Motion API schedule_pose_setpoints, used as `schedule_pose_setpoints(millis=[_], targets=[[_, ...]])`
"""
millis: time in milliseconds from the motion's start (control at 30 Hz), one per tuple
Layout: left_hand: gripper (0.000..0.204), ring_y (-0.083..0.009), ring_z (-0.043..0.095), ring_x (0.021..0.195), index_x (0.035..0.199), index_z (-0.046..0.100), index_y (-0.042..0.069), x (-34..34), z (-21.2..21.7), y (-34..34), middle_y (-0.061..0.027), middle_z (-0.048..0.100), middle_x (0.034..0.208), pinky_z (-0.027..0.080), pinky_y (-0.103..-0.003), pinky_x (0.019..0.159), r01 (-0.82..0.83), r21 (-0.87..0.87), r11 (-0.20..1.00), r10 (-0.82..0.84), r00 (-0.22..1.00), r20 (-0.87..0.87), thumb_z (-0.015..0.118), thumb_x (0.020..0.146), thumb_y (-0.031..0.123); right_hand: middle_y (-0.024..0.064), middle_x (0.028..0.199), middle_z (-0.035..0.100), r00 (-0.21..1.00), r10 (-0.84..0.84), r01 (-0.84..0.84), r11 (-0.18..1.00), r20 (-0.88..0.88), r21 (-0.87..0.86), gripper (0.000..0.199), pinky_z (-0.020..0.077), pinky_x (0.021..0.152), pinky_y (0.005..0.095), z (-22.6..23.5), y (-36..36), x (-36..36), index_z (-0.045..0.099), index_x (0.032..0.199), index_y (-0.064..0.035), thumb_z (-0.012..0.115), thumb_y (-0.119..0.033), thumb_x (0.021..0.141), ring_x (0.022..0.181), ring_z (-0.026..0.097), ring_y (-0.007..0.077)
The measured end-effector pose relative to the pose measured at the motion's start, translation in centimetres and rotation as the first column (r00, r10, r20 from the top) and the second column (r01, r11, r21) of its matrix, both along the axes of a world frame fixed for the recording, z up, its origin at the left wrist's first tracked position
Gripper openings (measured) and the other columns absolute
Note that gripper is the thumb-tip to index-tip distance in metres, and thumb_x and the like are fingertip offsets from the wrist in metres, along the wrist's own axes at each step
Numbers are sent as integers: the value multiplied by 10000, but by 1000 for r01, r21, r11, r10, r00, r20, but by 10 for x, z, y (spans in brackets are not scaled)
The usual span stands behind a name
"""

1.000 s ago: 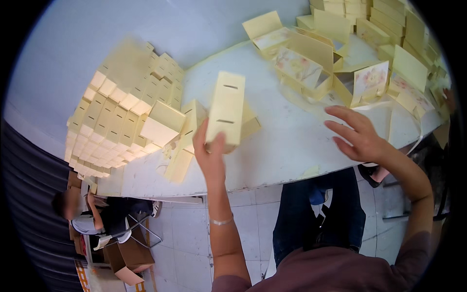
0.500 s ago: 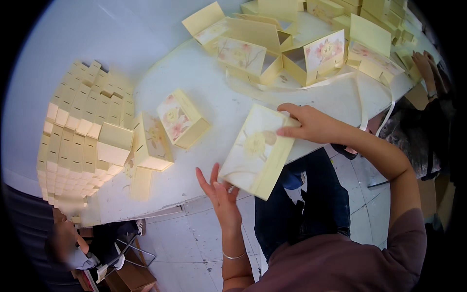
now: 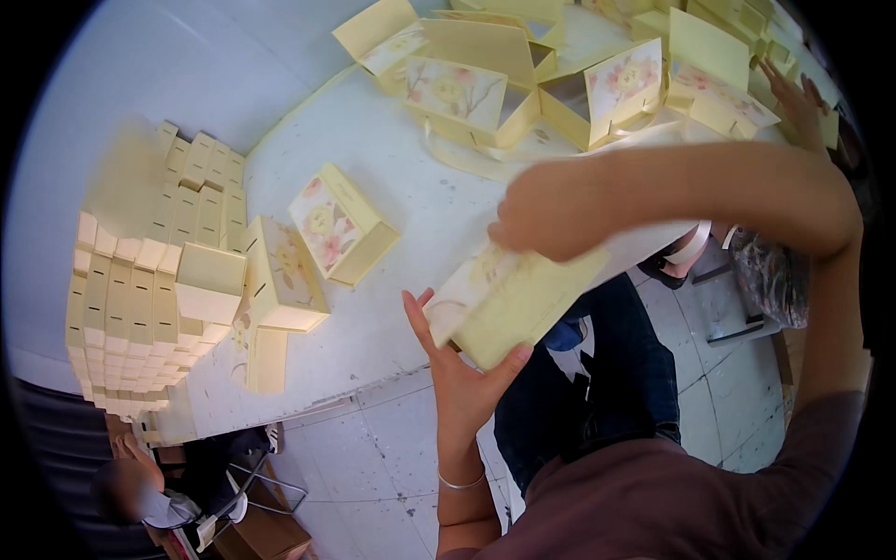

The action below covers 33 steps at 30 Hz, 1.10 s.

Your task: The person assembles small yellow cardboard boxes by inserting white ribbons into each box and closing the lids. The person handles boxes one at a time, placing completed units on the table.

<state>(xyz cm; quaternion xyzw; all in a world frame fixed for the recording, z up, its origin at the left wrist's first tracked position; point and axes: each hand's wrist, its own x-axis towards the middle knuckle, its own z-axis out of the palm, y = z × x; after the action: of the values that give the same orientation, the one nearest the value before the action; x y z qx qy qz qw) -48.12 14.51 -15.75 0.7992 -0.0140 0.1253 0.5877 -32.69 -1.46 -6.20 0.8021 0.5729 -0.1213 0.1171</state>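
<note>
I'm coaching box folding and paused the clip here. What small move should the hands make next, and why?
Probably press the box into shape over the table edge. The left hand cups it from below, and the right hand pinches its upper edge; it looks only partly formed. Finished floral boxes stand to the left, likely where it goes afterwards.

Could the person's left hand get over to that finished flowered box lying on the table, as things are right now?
Probably not at once. The left hand is cupped under the pale yellow box that both hands hold, the right hand pressing from above. The flowered box lies apart to its left, with only bare table between them.
</note>
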Motion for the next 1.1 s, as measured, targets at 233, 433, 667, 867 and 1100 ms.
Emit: schedule_pose_setpoints(millis=[233, 433, 667, 867, 1100], targets=[[249, -158, 547, 864, 879, 540, 9, 43, -6, 9, -66, 559, 868, 445, -306, 774, -287, -185, 940, 297, 954, 30, 713, 754, 137, 161, 799, 617, 822, -341, 429, 898, -457, 101, 473, 461, 673, 408, 16, 18, 54, 593, 966, 28, 707, -337, 688, 806, 596, 337], [93, -258, 505, 513, 714, 557, 24, 43, -7, -11, -93, 549, 674, 407, -304, 465, -333, 264, 905, 148, 830, 537, 647, 734, 30, 171, 901, 567, 803, -589, 499, 577, -94, 646, 723, 455, 708, 406, -32, 0, 8, 346, 1303, 2, 688, -232, 711, 873, 561, 337], [209, -188, 531, 448, 660, 553, -10, 33, 0, -10, -91, 565, 600, 399, -268, 423, -234, 248, 940, 168, 951, 261, 509, 856, 49, 145, 825, 554, 770, -543, 532, 255, -335, 808, 432, 441, 722, 370, -73, 8, 4, 491, 1188, 17, 594, -143, 801, 788, 547, 300], [323, -172, 553, 456, 890, 547, -46, 20, -7, -12, -124, 599, 651, 452, -255, 389, -217, -435, 874, 215, 975, -54, 344, 957, 197, 41, 653, 446, 384, 729, 915, -219, -567, 338, 262, 402, 766, 328, -75, -28, 44, 538, 735, -52, 469, -238, 908, 674, 463, 186], [335, -222, 609, 534, 967, 510, -97, -2, -5, -21, -172, 603, 736, 534, -291, 450, -271, -546, 793, 225, 963, -151, 332, 962, 187, 49, 670, 431, 125, 778, 976, 14, -616, 216, 317, 404, 827, 288, -72, -69, 62, 407, 610, -98, 445, -199, 909, 670, 444, 176]])
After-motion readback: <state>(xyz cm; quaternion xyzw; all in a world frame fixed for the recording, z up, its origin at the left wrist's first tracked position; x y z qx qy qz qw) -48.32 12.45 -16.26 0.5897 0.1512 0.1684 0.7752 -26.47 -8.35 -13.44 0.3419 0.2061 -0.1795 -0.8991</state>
